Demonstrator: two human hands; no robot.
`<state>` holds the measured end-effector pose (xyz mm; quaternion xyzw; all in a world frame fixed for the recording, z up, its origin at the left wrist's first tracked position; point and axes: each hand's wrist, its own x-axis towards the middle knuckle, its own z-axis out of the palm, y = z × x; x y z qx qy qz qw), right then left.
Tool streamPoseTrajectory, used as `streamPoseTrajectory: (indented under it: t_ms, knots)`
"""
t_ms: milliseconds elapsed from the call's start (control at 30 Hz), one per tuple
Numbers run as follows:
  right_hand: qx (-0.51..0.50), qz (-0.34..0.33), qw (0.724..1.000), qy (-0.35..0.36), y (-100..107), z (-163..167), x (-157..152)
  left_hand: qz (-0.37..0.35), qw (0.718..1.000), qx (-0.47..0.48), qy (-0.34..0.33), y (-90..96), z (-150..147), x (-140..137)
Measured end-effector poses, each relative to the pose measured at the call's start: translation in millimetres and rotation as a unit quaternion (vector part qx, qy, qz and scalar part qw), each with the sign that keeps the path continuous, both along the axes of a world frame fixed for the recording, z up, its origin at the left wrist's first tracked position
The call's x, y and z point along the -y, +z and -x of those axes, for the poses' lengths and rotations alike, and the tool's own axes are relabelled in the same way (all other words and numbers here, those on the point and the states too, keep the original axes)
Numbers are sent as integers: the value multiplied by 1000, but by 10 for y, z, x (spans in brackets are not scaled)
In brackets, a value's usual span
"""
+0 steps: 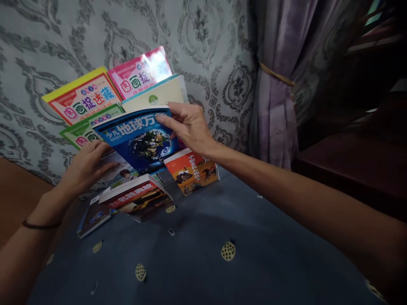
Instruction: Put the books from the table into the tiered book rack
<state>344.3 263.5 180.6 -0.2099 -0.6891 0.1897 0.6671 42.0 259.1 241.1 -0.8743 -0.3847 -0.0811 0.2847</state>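
Note:
My right hand point(190, 127) pinches the top right edge of a blue picture book point(136, 140) with a globe on its cover, thumb in front. The book leans back among other standing books. At its left, my left hand point(87, 167) is closed at the upper left of a pale book point(122, 171) with a cartoon figure on it. Its thumb lies across the cover, and its fingertips are partly hidden. In front is a thick book point(140, 199) with a red and dark cover. To the right stands an orange book point(192, 171).
Behind lean a yellow-edged red book point(85, 99), a pink book point(140, 72), a green book point(95, 123) and a cream book point(152, 95), against patterned wallpaper point(203, 38). A dark book point(95, 218) lies at front left on the blue cloth point(190, 258). A purple curtain point(280, 106) hangs at right.

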Motion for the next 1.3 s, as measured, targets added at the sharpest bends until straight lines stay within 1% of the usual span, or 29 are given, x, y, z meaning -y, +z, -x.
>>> streamPoseTrajectory:
  t_ms: [67, 167, 333, 433, 567, 700, 800, 900, 1000, 1100, 1233, 1300]
  knots:
    - [0, -19, 1000, -19, -30, 36, -13, 8, 1000, 3, -6, 8, 18, -2]
    - [14, -27, 999, -35, -62, 98, -15, 16, 1000, 13, -20, 17, 28, 7]
    - [27, -34, 999, -32, -66, 262, 49, 41, 996, 64, -49, 9, -4, 48]
    - [33, -46, 998, -34, -36, 340, 104, 47, 994, 90, -45, -8, 3, 65]
    - [47, -78, 993, -68, 22, 327, 162, 33, 995, 86, -34, -29, 61, 57]
    - [64, -119, 986, -102, 29, 259, 213, 37, 995, 80, -49, -38, 96, 57]
    - [97, -147, 979, -97, -6, 251, 252, 37, 994, 99, -35, -26, 63, 105]
    - [122, -160, 976, -81, -32, 268, 268, 45, 993, 98, -44, 3, 12, 159]
    - [124, -150, 978, -80, -36, 280, 252, 42, 994, 99, -37, 14, 0, 156]
    - [98, -127, 984, -79, -25, 274, 240, 34, 993, 114, -27, -28, 40, 104]
    - [18, -52, 995, -78, 36, 218, 271, 28, 992, 110, -57, -137, 94, 67]
    - [-41, -21, 995, -89, 97, 157, 282, 15, 993, 110, -45, -180, 96, 72]
